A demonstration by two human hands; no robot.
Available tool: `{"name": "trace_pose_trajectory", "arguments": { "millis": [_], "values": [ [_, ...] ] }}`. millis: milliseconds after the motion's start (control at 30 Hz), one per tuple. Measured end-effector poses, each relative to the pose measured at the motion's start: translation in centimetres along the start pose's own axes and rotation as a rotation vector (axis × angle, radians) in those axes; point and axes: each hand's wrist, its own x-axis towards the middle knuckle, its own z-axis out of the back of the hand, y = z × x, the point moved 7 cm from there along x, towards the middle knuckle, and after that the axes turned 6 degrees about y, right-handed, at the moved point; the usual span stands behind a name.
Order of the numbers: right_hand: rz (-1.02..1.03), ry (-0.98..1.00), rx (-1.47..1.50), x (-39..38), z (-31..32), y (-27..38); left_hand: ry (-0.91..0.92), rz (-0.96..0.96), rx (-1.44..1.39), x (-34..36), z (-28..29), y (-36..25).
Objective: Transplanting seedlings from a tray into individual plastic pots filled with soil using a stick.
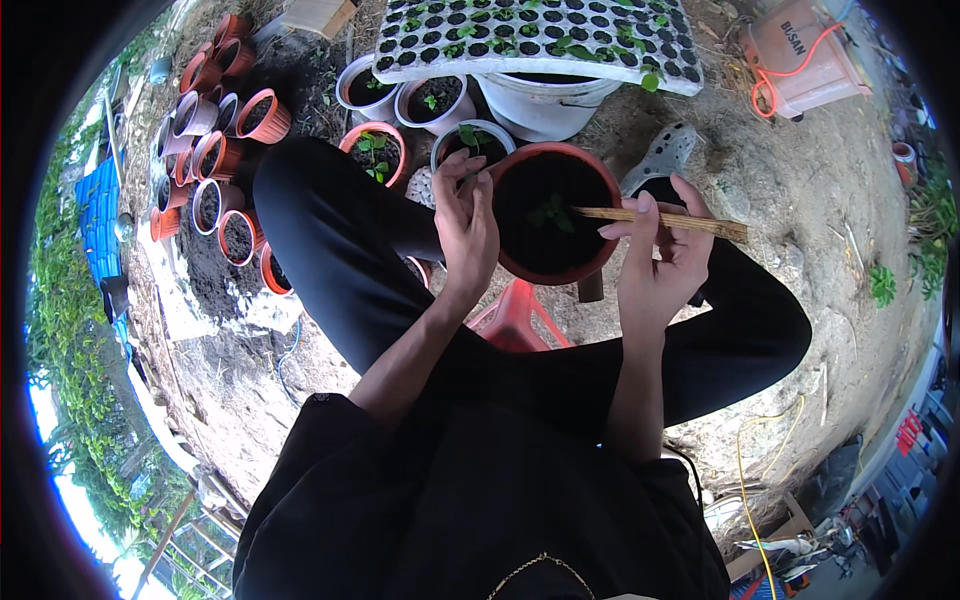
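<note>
Two hands are working over one terracotta pot (548, 215), which is sitting between the knees, in front of a red stool (515, 318). Left hand (467, 228) is curling its fingers over the pot's near-left rim, steadying it; whether the fingertips are pressing into the soil cannot be told. Right hand (660, 255) is pinching a flat wooden stick (665, 220) between thumb and fingers, tip pointing into the pot toward a small green seedling (550, 213) standing in dark soil near the centre.

Step in hand, as judged: the seedling is already sitting in the pot and the stick is firming or shifting soil around its stem. Next move is calling for short, shallow strokes beside the stem, not against it, with the left hand keeping the pot from tipping.

Beyond the pot, a seed tray (540, 35) is resting on a white bucket (545, 100), with several planted small pots (375, 150) just beside. More soil-filled pots (215, 160) are standing in a cluster at far left on bare ground.
</note>
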Motion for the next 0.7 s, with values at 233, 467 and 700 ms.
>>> {"name": "trace_pose_trajectory", "arguments": {
  "millis": [233, 467, 700],
  "values": [
    [-0.002, -0.039, 0.023, -0.1, 0.4, -0.1, 0.007, 0.018, -0.008, 0.0, 0.0, 0.0],
    [0.005, -0.085, 0.056, -0.1, 0.8, -0.3, 0.015, 0.022, 0.003, -0.1, 0.0, -0.1],
    [0.12, -0.212, 0.098, 0.1, 2.6, 0.4, 0.056, 0.078, 0.08, -0.5, 0.1, 0.4]
  ]
}}
